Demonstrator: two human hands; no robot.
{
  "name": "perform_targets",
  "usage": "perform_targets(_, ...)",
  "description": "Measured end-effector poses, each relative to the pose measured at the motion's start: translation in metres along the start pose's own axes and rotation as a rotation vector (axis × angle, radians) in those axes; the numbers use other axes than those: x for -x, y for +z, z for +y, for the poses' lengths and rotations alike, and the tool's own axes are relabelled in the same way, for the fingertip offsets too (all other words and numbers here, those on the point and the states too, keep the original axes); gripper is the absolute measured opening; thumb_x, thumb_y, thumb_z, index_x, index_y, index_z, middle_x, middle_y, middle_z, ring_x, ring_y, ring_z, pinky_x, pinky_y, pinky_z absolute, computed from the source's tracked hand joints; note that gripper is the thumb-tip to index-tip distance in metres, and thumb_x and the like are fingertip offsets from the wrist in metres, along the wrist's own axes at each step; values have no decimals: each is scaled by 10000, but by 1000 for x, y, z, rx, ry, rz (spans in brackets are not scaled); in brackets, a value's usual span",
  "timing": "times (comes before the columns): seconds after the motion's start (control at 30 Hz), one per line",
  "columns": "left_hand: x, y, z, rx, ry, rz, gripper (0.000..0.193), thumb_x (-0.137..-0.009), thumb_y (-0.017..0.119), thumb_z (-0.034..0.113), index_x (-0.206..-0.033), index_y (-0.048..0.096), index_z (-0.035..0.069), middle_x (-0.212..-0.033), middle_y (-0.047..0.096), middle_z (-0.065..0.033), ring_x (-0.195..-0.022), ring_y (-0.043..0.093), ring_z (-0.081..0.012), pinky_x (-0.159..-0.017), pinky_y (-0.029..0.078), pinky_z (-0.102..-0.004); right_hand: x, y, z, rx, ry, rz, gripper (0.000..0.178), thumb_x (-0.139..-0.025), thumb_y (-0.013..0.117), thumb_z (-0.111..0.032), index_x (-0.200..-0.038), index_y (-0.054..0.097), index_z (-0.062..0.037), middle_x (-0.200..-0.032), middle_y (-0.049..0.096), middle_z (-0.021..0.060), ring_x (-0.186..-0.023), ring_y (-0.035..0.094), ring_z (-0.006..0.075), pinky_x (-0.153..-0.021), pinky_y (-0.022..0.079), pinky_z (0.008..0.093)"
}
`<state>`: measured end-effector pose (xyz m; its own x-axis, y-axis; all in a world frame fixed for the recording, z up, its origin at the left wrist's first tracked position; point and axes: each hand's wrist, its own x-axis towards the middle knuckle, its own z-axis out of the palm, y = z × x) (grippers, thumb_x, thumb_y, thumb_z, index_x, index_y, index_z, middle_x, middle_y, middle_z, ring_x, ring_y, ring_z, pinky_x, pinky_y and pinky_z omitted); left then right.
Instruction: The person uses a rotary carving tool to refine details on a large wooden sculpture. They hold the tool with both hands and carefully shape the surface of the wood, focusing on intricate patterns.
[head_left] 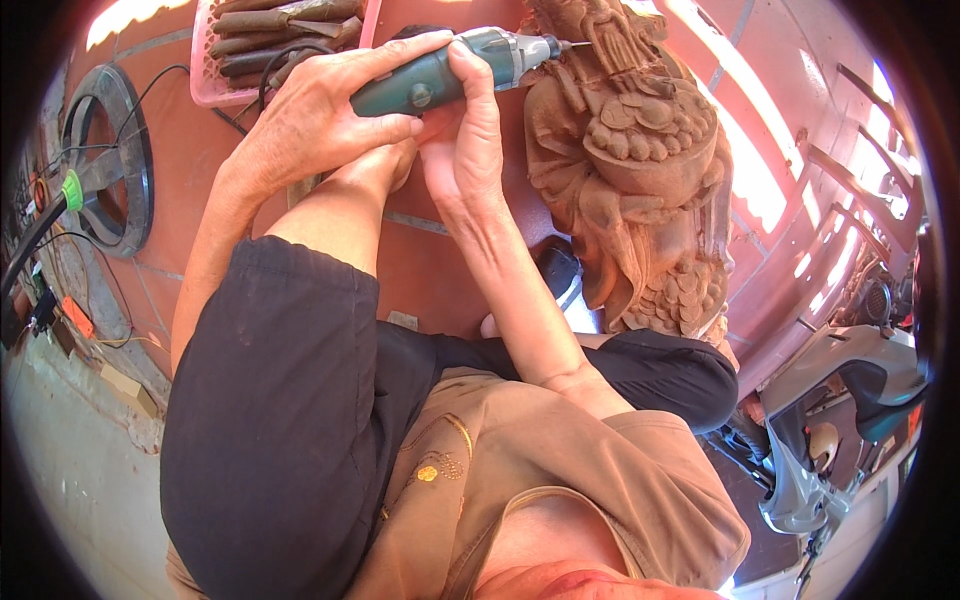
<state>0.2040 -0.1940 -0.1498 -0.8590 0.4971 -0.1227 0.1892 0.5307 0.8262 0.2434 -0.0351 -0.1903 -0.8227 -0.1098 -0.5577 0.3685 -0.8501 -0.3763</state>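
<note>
A green rotary tool (425, 82) with a grey nose and a thin metal bit is held in both my hands. My left hand (315, 105) wraps over its rear body, fingers on top. From below and the right, my right hand (465, 140) grips it nearer the nose, thumb laid along the side. The bit points right, at the upper part of a brown carved wooden statue (640, 190); I cannot tell whether it touches. The statue shows a bearded figure, draped robes and a bowl of rounded shapes.
A pink plastic basket (205, 60) of wooden-handled carving tools stands at the upper left. Left of my leg is a round dark base with spokes (105, 160), with cables about it. A motorbike (850, 370) is at the right. Sunlit red tiles (450, 270) form the floor.
</note>
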Motion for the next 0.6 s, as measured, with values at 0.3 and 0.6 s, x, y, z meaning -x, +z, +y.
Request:
perform_targets(0.3, 3, 1, 6, 0, -47, 22, 740, -791, 802, 183, -1496, 580, 156, -1235, 735, -185, -1061, 732, -384, -947, 580, -437, -5, 0, -1, 15, 36, -7, 430, -943, 761, -314, -1270, 619, -74, -1170, 680, 31, -1107, 654, 149, -1029, 525, 347)
perform_targets(0.6, 5, 4, 10, 57, -89, 9, 736, -792, 798, 171, -1496, 583, 155, -1297, 714, -187, -1138, 711, -373, -1006, 559, -428, -2, -1, -1, 25, 25, 17, 439, -935, 771, -319, -1267, 616, -77, -1169, 672, 33, -1115, 648, 156, -1031, 524, 361)
